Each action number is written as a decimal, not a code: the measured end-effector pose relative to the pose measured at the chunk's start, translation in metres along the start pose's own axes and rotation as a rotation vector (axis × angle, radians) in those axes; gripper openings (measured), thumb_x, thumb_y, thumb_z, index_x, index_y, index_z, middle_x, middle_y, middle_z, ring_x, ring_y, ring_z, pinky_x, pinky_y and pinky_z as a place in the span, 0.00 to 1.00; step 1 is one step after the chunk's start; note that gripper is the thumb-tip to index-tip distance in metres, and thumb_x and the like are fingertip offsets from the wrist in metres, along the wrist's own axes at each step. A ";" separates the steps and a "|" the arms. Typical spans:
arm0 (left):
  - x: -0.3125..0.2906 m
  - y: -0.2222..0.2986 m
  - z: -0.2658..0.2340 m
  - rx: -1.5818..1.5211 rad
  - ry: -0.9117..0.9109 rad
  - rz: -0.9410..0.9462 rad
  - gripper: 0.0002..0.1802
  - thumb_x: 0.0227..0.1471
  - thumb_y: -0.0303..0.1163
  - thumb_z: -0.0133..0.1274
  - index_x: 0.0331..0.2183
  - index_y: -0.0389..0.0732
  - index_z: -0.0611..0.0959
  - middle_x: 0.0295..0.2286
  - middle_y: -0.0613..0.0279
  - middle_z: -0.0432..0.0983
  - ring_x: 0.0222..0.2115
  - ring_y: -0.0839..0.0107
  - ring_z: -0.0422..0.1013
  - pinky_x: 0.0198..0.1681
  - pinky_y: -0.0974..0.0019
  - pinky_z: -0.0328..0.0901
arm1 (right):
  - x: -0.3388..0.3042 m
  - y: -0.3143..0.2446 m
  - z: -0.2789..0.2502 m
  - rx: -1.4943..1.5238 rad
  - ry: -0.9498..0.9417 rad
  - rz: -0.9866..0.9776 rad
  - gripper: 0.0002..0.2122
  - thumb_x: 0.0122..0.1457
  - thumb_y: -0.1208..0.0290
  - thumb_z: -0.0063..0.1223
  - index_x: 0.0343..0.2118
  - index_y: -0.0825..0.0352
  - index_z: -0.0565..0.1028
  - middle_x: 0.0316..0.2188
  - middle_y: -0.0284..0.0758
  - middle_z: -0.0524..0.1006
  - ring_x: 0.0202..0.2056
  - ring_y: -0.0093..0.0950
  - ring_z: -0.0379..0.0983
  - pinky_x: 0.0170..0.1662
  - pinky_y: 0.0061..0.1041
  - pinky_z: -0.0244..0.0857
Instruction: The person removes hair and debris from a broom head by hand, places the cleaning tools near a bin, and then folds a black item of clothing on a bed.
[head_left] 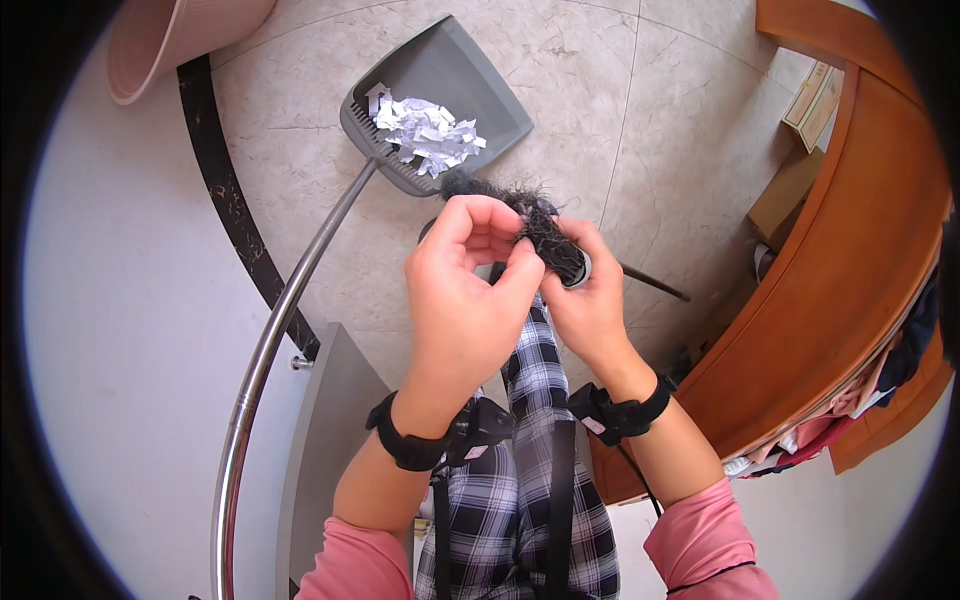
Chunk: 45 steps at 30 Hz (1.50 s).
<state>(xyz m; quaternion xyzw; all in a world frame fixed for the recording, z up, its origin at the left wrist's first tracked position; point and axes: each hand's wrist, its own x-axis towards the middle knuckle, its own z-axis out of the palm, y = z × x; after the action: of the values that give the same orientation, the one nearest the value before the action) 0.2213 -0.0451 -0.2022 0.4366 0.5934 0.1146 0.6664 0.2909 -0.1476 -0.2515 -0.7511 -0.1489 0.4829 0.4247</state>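
A broom head with frayed black bristles [548,240] is held up in front of my knees. My right hand [592,310] is wrapped round the grey end of the head, thumb along its side. At the bristles, the thumb and forefinger of my left hand [465,290] pinch together, its other fingers curled behind. Whether loose hair or fluff is between those fingertips is too small to tell. A dark broom stick [655,282] shows beyond my right hand. Past the broom lies a grey dustpan [480,75] holding a heap of torn white paper scraps [430,135].
The dustpan's long metal handle [262,370] arcs down along the left side, near the white wall [120,330]. A pink bin [180,45] stands at the far left. On the right are a curved wooden cabinet [780,340], cardboard boxes [785,195] and folded clothes [830,420].
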 end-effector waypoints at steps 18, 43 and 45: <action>-0.005 -0.013 -0.017 0.307 -0.151 0.256 0.11 0.44 0.17 0.52 0.28 0.37 0.66 0.27 0.64 0.67 0.29 0.79 0.66 0.34 0.75 0.64 | 0.005 0.013 -0.003 0.110 0.207 -0.142 0.18 0.38 0.69 0.62 0.31 0.69 0.66 0.35 0.42 0.71 0.37 0.33 0.69 0.40 0.28 0.63; -0.001 0.002 0.005 0.429 -0.032 0.316 0.11 0.42 0.21 0.58 0.32 0.32 0.76 0.27 0.63 0.74 0.26 0.80 0.70 0.30 0.78 0.66 | 0.000 0.013 0.029 -0.115 0.477 -0.247 0.20 0.41 0.71 0.61 0.36 0.69 0.63 0.45 0.46 0.65 0.52 0.50 0.57 0.53 0.43 0.53; 0.000 0.001 0.010 0.409 0.028 0.290 0.11 0.40 0.22 0.60 0.29 0.32 0.76 0.26 0.63 0.74 0.25 0.81 0.70 0.29 0.78 0.67 | -0.001 0.010 0.032 -0.141 0.496 -0.279 0.21 0.41 0.73 0.61 0.36 0.69 0.62 0.45 0.46 0.64 0.52 0.50 0.56 0.53 0.43 0.52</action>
<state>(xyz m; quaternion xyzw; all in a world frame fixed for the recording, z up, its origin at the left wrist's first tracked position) 0.2306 -0.0487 -0.2024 0.6413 0.5445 0.0926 0.5327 0.2610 -0.1379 -0.2639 -0.8463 -0.1755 0.2099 0.4571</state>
